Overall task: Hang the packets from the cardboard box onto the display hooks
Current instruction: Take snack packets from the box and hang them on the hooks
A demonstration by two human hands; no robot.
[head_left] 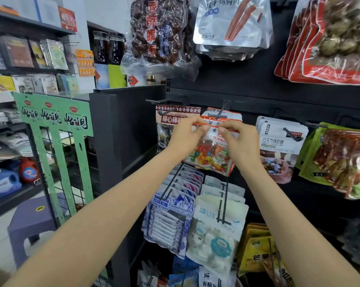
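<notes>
The left hand (pixel 185 135) and right hand (pixel 240 139) each pinch the orange top strip of a candy packet (pixel 210 154), holding it level in front of a black display hook (pixel 220 113) on the dark panel, mid-row. To seat it well, line the hang hole up with the hook's tip and slide the packet straight back; the hole itself is probably hidden behind the fingers. The packet is thin glossy film, flat and crinkly, with round bright sweets bulging inside. Matching packets (pixel 226 116) hang behind it.
</notes>
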